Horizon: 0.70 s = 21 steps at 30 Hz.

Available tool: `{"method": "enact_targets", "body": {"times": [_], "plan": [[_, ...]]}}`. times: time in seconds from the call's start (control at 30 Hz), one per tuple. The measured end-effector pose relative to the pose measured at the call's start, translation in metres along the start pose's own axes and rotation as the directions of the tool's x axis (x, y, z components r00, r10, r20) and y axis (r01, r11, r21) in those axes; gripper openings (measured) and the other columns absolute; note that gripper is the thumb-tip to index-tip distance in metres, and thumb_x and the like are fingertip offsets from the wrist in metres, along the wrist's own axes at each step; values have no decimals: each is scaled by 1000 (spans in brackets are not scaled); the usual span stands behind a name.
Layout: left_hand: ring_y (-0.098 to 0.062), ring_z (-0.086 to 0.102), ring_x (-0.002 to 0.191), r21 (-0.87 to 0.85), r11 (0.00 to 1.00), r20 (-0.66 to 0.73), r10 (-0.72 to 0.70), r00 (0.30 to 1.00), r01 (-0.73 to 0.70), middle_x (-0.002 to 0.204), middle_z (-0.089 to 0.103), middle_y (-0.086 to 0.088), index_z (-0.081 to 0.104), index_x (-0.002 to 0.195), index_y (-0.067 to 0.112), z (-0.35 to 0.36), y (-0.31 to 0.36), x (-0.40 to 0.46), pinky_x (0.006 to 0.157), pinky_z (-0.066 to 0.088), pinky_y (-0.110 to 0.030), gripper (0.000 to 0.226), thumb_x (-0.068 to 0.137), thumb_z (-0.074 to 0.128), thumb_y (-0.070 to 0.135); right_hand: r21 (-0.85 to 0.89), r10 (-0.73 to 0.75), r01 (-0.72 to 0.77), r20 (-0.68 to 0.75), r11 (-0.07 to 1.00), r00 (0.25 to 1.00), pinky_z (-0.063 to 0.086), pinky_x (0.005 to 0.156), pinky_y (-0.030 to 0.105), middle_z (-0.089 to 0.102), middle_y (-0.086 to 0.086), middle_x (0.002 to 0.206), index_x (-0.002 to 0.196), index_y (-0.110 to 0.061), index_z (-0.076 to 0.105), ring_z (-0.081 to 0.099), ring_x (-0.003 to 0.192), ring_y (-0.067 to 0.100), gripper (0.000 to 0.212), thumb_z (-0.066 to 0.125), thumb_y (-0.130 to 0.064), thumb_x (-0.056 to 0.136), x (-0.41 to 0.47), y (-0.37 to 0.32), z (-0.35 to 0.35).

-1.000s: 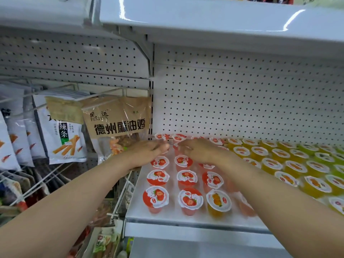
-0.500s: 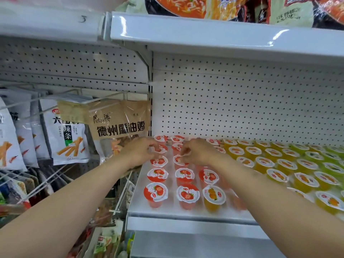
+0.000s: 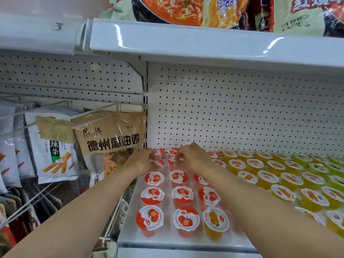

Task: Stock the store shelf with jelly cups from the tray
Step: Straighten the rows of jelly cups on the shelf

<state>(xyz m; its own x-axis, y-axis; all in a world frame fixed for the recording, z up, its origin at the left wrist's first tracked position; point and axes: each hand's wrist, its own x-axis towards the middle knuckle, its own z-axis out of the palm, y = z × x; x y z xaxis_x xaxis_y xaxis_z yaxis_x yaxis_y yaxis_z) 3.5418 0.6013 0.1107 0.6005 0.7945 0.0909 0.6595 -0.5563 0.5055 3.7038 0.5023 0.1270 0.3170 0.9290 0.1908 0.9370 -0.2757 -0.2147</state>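
Red strawberry jelly cups (image 3: 154, 178) stand in rows on the left of the white shelf (image 3: 128, 216). Orange jelly cups (image 3: 289, 180) fill the rows to their right, and one orange cup (image 3: 216, 219) stands in the front row beside the red ones. My left hand (image 3: 140, 162) reaches to the back left, fingers pinched on the lid of a red cup (image 3: 157, 162) in the second row from the back. My right hand (image 3: 193, 158) is next to it, fingers closed on another red cup (image 3: 172, 160) there. No tray is in view.
The perforated back panel (image 3: 232, 112) rises behind the cups, and an upper shelf (image 3: 204, 43) with noodle packs (image 3: 186, 8) overhangs. Snack bags (image 3: 109, 140) hang on wire hooks just left of my left hand. Green cups (image 3: 333, 162) stand far right.
Both hands have reached a little deeper toward the back rows and closed on red cups there. The camera has tilted up, so the noodle packs above now show.
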Motion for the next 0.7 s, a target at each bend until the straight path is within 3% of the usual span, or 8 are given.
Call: {"method": "enact_targets", "body": {"times": [0.17,0.33,0.53,0.7], "plan": [[-15,59,105,-14,1000,-16,2,1000,-2,114,62,6,62,111,24,7,-5,10,96,49,-29,38,79,79,35,13,21,-21,37,1000,999,55,93,39,69,1,111,98,-29,73,65,102,21,20,70,-44,86,11,7,4],[-11,55,100,-4,1000,-30,-20,999,20,117,63,7,61,108,28,12,-9,17,87,44,-23,39,76,82,37,-33,1,1,55,999,998,54,84,32,71,-2,109,102,-24,74,66,96,19,21,66,-39,90,14,8,8],[-14,57,101,31,1000,-47,-2,999,4,113,58,6,60,112,26,-9,-1,1,90,49,-31,49,73,82,45,-15,2,-1,64,1000,998,54,90,37,69,-4,110,99,-30,72,64,102,17,23,71,-47,83,1,2,-9],[-14,59,93,159,986,94,37,995,-52,102,62,5,63,101,21,-24,14,-26,80,51,-28,42,75,78,51,-17,-2,6,210,1000,978,55,87,33,72,-7,101,98,-28,74,67,92,14,27,75,-48,80,-23,-7,-23]]}}
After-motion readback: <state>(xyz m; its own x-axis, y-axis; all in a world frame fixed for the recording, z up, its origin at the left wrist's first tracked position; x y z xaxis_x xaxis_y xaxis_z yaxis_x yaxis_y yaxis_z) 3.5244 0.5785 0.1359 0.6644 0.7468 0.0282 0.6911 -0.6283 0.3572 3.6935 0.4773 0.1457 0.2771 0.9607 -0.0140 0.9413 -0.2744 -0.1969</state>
